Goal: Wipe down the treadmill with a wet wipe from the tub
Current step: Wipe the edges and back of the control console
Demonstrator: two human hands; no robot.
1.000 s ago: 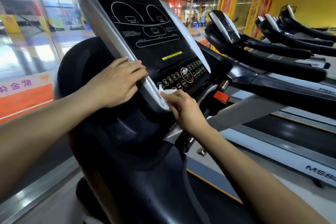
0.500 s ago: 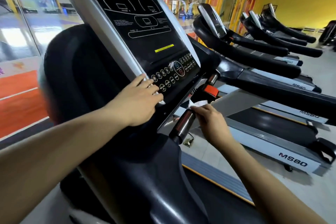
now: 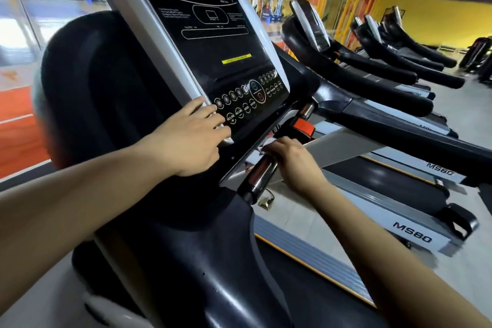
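The treadmill's black console (image 3: 213, 42) with round buttons and a silver frame tilts in front of me. My left hand (image 3: 191, 138) rests on the console's lower left edge, fingers straight, touching the silver frame beside the buttons. My right hand (image 3: 290, 160) is curled over the chrome grip bar (image 3: 259, 176) below the console, pressing a white wet wipe (image 3: 262, 148) against it; only a sliver of the wipe shows under the fingers. A red safety clip (image 3: 303, 126) sits just above that hand. The wipe tub is not in view.
The black handrail (image 3: 399, 125) runs to the right. Several more treadmills (image 3: 386, 72) stand in a row on the right, marked MS80. The belt (image 3: 306, 287) lies below. Glass wall and orange floor (image 3: 16, 125) are on the left.
My right hand has moved with the wipe from the console's bottom edge down onto the chrome grip bar. My left hand slid down the frame to the lower left corner.
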